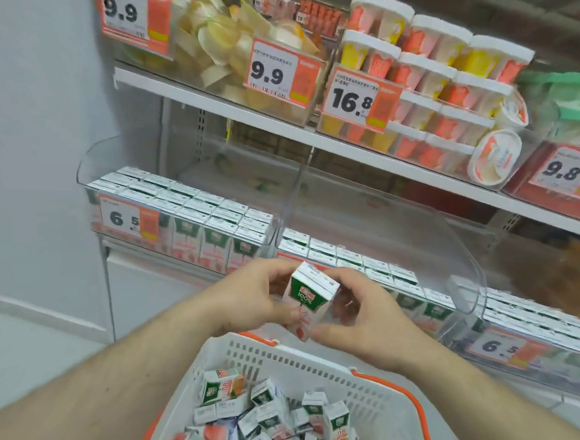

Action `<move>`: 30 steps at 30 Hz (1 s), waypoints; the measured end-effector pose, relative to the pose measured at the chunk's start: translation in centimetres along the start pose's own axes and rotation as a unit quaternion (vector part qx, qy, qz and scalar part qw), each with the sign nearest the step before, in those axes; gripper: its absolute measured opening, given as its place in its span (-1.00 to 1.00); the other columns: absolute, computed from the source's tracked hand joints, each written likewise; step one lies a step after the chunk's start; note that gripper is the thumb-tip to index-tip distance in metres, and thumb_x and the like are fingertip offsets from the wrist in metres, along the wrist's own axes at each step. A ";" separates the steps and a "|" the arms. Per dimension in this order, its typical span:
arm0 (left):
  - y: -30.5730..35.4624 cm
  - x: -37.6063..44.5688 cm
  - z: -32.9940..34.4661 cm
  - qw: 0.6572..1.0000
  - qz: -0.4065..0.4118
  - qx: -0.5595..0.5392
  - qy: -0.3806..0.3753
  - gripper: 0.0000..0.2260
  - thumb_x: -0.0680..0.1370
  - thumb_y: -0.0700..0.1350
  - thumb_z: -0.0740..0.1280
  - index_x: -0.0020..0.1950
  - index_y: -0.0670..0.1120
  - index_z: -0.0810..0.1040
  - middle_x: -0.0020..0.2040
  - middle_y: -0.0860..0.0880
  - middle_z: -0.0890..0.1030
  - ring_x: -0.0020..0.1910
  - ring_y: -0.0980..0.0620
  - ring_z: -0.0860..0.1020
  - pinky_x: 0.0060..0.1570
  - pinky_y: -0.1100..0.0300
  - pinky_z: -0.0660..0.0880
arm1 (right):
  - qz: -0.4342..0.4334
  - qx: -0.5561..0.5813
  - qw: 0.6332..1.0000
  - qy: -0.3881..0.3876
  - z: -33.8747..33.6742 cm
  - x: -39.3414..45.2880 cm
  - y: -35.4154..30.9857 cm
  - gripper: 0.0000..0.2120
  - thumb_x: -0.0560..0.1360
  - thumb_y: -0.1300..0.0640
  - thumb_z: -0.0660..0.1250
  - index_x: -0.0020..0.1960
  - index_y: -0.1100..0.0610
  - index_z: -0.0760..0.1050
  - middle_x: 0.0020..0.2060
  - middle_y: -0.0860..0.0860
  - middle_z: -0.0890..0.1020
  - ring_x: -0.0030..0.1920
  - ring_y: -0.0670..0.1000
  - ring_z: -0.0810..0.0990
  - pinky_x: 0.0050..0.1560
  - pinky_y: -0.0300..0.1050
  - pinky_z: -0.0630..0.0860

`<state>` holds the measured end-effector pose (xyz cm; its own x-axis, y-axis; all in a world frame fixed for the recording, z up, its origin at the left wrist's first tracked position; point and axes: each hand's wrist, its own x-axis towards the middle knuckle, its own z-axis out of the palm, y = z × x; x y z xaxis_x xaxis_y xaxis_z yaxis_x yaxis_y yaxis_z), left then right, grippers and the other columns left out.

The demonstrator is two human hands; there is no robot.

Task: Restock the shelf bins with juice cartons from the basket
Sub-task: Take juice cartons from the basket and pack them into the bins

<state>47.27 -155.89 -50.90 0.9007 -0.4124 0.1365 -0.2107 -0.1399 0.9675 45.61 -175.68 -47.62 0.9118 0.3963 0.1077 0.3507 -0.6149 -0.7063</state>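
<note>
Both hands are on one juice carton (309, 295), held up just above the far rim of the basket (326, 361). The left hand (256, 296) wraps its side with curled fingers, and the right hand (360, 314) cups the other side, thumb under the bottom corner. Probably squaring it up, green label forward, so it matches the rows already facing out. The left bin (179, 220) looks packed tight, so the middle bin (381, 265) right behind the hands seems the likely spot. Plenty more cartons (261, 424) lie jumbled in the basket, so there's a long way to go.
</note>
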 end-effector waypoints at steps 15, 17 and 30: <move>-1.2 1.3 -11.0 0.942 0.009 -0.023 0.336 -0.55 0.40 -0.14 0.55 0.23 0.07 0.52 0.11 0.12 0.62 0.03 0.19 0.60 0.06 0.12 0.59 | -0.016 0.087 0.995 0.044 3.4 15.2 -6.4 -0.69 0.38 0.12 0.46 0.12 -0.03 0.63 -0.07 -0.02 0.72 -0.06 0.05 0.70 -0.01 0.17 0.65; -2.3 1.1 -12.8 0.910 -0.003 0.036 0.413 -0.59 0.41 -0.06 0.54 0.23 0.07 0.54 0.15 0.17 0.57 0.12 0.19 0.53 0.16 0.15 0.50 | -0.009 0.114 0.993 0.017 4.4 18.1 -7.4 -0.71 0.45 0.25 0.44 0.16 0.06 0.63 -0.07 0.04 0.72 -0.05 0.10 0.71 0.01 0.16 0.65; -8.0 0.8 -17.6 0.825 -0.200 0.174 0.499 -0.33 0.40 0.28 0.38 0.46 0.33 0.21 0.53 0.14 -0.35 0.55 0.01 -0.26 0.47 -0.16 -0.05 | -0.076 -0.003 0.993 0.092 12.2 32.0 -9.3 -0.57 0.48 0.19 0.44 0.31 -0.02 0.50 0.14 -0.11 0.63 0.13 -0.12 0.57 0.27 -0.18 0.46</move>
<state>56.35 -139.30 -54.75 0.7525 0.6516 0.0961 0.2401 -0.4073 0.8812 68.93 -148.95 -46.14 0.8713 0.3544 0.3395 0.4886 -0.5608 -0.6684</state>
